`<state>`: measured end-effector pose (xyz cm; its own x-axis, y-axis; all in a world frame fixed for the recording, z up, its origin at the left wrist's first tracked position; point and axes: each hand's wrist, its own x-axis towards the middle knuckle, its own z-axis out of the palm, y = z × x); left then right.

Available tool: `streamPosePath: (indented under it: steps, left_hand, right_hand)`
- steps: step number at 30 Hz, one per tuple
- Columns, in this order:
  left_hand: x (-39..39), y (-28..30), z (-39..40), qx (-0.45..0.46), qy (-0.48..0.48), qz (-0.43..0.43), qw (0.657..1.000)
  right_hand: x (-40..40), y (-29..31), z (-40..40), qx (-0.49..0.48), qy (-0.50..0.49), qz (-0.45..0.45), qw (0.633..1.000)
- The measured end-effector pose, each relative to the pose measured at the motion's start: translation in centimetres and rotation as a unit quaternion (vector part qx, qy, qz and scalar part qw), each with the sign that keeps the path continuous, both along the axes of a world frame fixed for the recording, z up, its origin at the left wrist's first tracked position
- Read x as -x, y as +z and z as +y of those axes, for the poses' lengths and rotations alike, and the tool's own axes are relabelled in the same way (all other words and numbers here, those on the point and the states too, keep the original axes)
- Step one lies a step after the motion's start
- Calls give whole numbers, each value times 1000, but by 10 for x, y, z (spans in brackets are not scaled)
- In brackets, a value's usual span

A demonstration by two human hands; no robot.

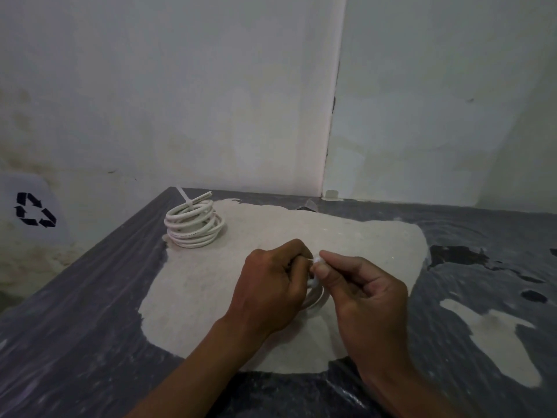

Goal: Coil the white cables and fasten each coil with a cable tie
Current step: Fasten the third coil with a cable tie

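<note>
Just below the centre of the frame, the person's two hands meet over a small coil of white cable, most of it hidden behind the fingers, with only a few pale loops showing in the gap between the palms. The left hand is curled round the coil from the left, apparently to keep the loops bunched so they do not spring apart; the right hand pinches a small white piece at the top of the coil between thumb and forefinger, which is probably the cable tie, though it is too small and blurred to say whether it is threaded or pulled tight. Holding the work up off the surface likely gives room to pass the tie round the bundle. Toward the upper left of the table lies a finished coil, a stack of smooth, round, glossy white loops cinched by a thin flat tie whose tail pokes up and back, with a cut cable end jutting beside it; it sits well apart from the hands, seemingly set aside as done. The table has a dark, worn, wrinkled-looking covering peeled away in a large patch of matte, grainy beige. Behind it stand scuffed, stained whitish walls, and at the left edge of the frame a pale bin bears a black recycling symbol.
</note>
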<state>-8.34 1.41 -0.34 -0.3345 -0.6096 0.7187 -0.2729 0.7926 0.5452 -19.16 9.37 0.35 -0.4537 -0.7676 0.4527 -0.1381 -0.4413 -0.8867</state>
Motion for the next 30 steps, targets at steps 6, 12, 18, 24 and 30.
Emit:
streamPosePath:
  steps: [6,12,18,24,30]
  left_hand:
    - [-4,-2,-1,25,-10,1,1000]
    - [-3,-3,-2,37,-1,11,999]
    - [-2,-5,-3,39,5,11,999]
    - [4,-3,-2,14,9,37,999]
    - [4,-4,-4,-11,17,58,998]
  right_hand:
    - [-3,-7,-2,-3,-9,12,1000]
    - [1,-9,-5,-13,-15,46,999]
    - [10,-8,-8,-5,-18,104,994]
    - [13,-5,-10,72,-79,203,973]
    - [15,-2,-16,59,-63,204,975]
